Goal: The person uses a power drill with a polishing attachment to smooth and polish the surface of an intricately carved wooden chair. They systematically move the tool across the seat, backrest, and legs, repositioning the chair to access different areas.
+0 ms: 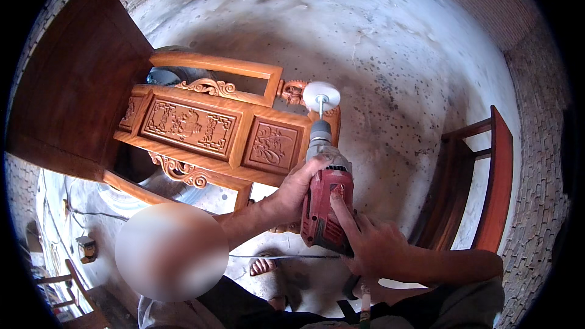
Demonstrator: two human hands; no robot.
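A red and grey power drill is held at the centre, its front pointing away from me. My left hand is wrapped round its front body. My right hand is at its rear, the index finger stretched along the casing and the other fingers partly hidden. From the chuck a thin shaft carries a round white disc, its surface smeared as if spinning. The disc is close to the carved end of an orange-brown wooden chair, whose back has relief panels and scrollwork. Whether they touch I cannot tell.
The chair's broad dark panel rises at the left. A dark red-brown wooden frame stands on the right. Cables and a small yellow-black object lie at the lower left. Brick paving borders the spotted grey floor.
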